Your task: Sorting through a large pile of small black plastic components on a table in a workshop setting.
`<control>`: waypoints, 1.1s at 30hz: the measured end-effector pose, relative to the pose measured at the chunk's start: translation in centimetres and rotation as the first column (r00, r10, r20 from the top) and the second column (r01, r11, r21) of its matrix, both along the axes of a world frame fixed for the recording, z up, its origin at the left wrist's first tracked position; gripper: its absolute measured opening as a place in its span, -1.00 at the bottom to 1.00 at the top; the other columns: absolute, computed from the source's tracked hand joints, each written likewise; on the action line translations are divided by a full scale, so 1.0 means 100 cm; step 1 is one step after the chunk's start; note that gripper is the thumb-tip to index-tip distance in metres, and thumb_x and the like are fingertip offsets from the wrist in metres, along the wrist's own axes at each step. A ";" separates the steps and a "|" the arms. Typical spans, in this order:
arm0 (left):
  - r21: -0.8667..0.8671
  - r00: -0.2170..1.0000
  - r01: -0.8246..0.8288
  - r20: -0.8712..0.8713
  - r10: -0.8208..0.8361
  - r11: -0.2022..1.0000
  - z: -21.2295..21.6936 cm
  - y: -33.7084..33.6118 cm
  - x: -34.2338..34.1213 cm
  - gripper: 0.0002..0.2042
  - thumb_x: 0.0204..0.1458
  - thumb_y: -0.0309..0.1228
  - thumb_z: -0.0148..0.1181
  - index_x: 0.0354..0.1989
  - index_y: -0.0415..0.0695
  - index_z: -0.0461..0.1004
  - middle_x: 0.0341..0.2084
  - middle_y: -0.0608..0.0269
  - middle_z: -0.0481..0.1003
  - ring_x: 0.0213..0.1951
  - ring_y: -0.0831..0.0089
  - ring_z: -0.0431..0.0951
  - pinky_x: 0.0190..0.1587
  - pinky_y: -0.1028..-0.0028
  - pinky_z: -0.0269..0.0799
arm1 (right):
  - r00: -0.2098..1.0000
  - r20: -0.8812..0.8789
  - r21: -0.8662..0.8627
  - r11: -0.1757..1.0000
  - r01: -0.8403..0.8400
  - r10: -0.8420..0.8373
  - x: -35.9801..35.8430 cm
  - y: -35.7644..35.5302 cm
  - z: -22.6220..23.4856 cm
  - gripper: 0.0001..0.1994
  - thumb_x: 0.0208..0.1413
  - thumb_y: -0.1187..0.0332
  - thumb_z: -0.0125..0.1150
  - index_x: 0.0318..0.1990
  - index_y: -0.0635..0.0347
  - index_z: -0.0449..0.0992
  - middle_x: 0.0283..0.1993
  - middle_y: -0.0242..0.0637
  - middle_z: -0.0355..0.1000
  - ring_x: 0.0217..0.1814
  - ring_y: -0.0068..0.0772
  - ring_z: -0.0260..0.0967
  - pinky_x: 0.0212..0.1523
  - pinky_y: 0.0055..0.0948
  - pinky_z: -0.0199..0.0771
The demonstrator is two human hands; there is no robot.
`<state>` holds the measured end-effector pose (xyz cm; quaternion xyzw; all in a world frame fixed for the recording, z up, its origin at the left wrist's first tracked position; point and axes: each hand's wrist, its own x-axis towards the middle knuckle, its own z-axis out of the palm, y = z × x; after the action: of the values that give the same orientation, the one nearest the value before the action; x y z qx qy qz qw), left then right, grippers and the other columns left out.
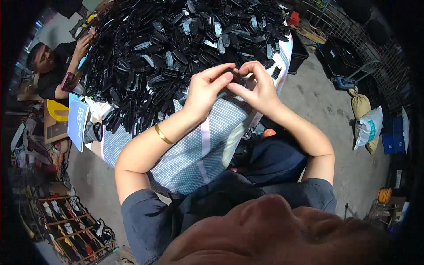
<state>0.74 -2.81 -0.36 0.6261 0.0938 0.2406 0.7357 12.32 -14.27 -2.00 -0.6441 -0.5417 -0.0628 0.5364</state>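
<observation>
L hand and R hand meet fingertip to fingertip over the near end of the worktop, which is covered w/ a dotted grey cloth. Between the fingers sits a small black part, mostly hidden; only a dark sliver shows. Its long axis seems to run roughly L–R, from one hand to the other, but which end points where can't be told. Both grips narrow: thumbs and forefingers of each hand pinched down on the part. Gold bangle on the L wrist.

Just beyond the hands, toward the worktop's far end, a big heap of black plastic parts covers most of the cloth, some w/ grey-silver faces. The heap's near fringe lies just beside the fingertips. Bare cloth only at the near end, under the forearms.

Worktop's R edge drops to concrete floor, open there; white sack and black crates well apart to the R. At the far L corner another person sits, hand on the heap's edge. Blue booklet hangs off the L edge.
</observation>
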 end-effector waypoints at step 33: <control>0.118 0.997 -0.064 -0.035 0.068 0.991 -0.010 0.008 0.000 -0.63 -0.04 -0.57 0.12 -0.01 -0.34 0.31 -0.39 0.23 0.48 -0.39 0.59 0.47 -0.34 0.64 0.41 | 0.870 -0.399 -0.462 0.756 -0.464 0.290 0.039 0.031 0.048 -0.76 0.02 0.28 0.18 -0.30 0.33 0.51 -0.49 -0.36 0.44 -0.50 -0.64 0.36 -0.47 -0.63 0.40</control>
<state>0.76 -2.03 -1.38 0.6693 0.1147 0.2575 0.6874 16.26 -11.19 2.81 -0.6468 -0.5676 0.3040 0.4088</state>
